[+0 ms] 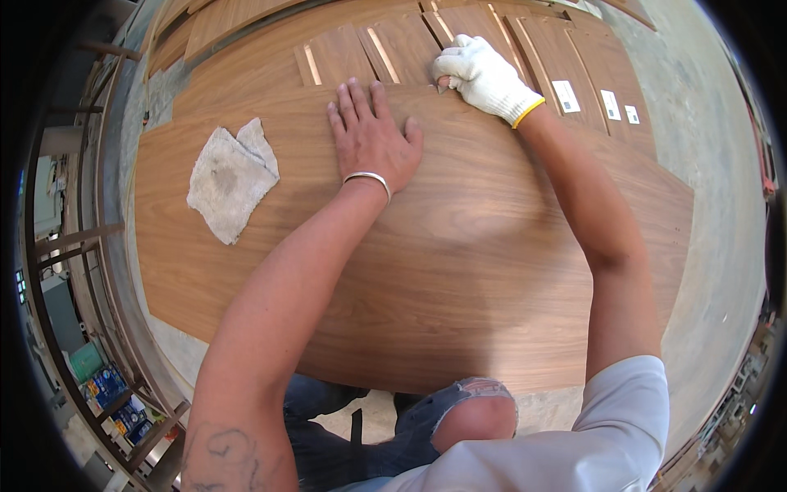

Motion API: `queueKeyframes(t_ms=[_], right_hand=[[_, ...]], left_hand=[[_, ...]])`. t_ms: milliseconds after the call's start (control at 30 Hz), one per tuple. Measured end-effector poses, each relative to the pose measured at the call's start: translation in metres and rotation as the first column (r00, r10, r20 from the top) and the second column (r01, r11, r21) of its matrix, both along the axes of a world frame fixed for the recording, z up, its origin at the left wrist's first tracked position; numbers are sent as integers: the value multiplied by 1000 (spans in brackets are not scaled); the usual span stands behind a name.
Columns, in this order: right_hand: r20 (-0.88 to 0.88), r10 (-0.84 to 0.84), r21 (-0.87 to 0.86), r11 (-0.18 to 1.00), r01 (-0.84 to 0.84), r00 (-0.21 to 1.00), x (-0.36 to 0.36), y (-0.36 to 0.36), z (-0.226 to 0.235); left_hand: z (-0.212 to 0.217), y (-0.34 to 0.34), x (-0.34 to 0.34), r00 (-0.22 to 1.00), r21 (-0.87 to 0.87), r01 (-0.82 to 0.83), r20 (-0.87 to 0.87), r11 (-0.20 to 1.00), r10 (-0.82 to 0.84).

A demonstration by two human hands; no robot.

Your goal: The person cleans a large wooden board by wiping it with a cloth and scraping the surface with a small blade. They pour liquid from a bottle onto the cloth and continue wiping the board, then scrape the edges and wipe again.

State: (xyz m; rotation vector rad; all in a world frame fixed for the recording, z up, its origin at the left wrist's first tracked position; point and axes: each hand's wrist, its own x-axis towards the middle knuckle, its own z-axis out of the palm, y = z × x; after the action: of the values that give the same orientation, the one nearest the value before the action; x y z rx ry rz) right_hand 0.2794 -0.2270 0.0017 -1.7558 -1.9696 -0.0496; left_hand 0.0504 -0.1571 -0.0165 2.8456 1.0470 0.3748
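A wide brown wood-grain panel [459,271] lies flat in front of me. My left hand [373,148], bare with a bracelet [367,176] at the wrist, rests on it near the far edge, fingers stretched out. My right hand [484,78] wears a white knit glove with a yellow cuff. Its fingers are curled closed at the panel's far edge. A small greyish tip [440,88] shows beneath them, but what they grip is mostly hidden. To the left of my left hand, a crumpled whitish cloth [231,187] lies on the panel.
Beyond the far edge lie several more brown panels [402,49], some with pale strips and white labels [566,96]. A dark metal rack [82,238] with assorted goods runs along the left. Grey floor [713,189] shows at the right. My knee [475,420] is close to the near edge.
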Motion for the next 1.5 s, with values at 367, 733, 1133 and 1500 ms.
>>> queueKeyframes(t_ms=[367,733,1133,1500], right_hand=[[23,-20,-37,999,20,1000,9,-6,2],[71,-22,-26,999,24,997,22,-32,3],[35,-4,-16,1000,4,999,15,-31,3],[119,-112,-70,990,121,987,38,-84,10]], left_hand=[[0,0,0,999,-18,-4,-48,1000,3],[1,1,-1,1000,-21,-12,-22,1000,11],[0,0,1,1000,-26,-13,-21,1000,13],[4,0,1,999,-30,-19,-40,999,18]])
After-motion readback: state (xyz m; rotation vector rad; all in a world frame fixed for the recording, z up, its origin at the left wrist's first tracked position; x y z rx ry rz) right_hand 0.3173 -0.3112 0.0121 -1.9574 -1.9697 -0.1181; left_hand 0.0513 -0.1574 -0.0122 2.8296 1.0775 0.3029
